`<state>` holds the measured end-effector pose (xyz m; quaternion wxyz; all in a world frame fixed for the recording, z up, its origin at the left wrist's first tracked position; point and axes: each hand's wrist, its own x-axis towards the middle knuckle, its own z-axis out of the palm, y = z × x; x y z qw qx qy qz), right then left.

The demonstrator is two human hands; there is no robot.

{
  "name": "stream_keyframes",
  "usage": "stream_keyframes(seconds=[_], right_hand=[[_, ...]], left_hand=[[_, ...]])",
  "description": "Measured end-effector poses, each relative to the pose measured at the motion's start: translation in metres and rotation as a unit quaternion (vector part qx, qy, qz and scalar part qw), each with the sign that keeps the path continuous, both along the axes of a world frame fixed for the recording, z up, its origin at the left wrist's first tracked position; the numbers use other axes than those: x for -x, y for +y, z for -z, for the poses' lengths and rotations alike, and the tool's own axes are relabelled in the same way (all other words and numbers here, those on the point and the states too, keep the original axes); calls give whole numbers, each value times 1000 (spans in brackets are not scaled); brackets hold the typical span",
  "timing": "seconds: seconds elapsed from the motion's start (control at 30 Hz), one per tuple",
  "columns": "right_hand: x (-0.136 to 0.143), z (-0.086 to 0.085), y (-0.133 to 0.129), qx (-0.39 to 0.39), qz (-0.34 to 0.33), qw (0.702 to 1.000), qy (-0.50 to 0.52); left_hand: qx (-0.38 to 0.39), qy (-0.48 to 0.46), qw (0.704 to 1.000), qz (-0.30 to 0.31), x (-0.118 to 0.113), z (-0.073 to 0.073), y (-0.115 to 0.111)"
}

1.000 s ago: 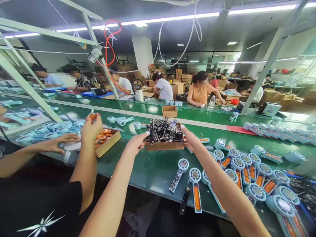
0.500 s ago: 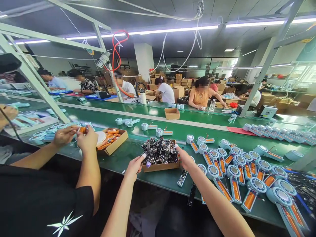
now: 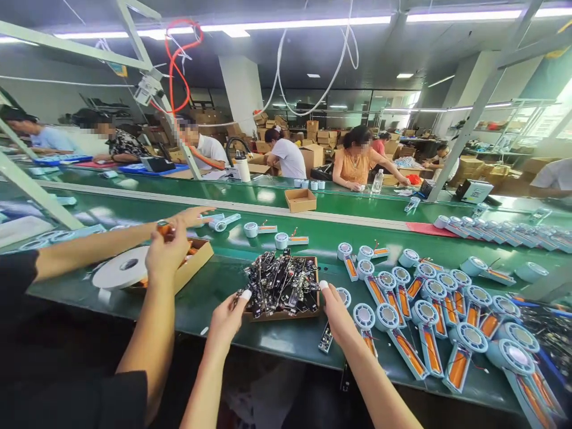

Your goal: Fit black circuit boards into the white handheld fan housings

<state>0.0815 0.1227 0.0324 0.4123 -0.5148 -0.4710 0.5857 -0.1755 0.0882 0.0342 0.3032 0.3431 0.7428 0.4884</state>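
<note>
A heap of black circuit boards (image 3: 283, 283) hides the inside of a cardboard box (image 3: 286, 316) on the near part of the green tabletop (image 3: 277, 342). The person's forearms run off the near edge, and the right one partly covers a blue fan unit (image 3: 343, 297). The left hand (image 3: 226, 319) and right hand (image 3: 334, 310) hold the box by its left and right sides, white-tipped thumbs at the rim, the other fingers bent and mostly out of sight, so their exact spread cannot be told. At left, a co-worker's hand (image 3: 167, 253) holds something orange, too covered to make out.
</note>
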Motion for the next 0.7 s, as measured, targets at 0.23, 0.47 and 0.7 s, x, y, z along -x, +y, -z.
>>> stream_keyframes(seconds=[0.23,0.47,0.7], right_hand=[[-58,-24,-54,-164,36,975,-147],[-104,30,-105,-328,64,830,-446],[-131,25,-90,-371,26,820,-435]], left_hand=[[-72,309,945,-84,-40,-18,-43],[-209,251,910,256,-167,12,-63],[-220,242,882,338,-204,39,-77]])
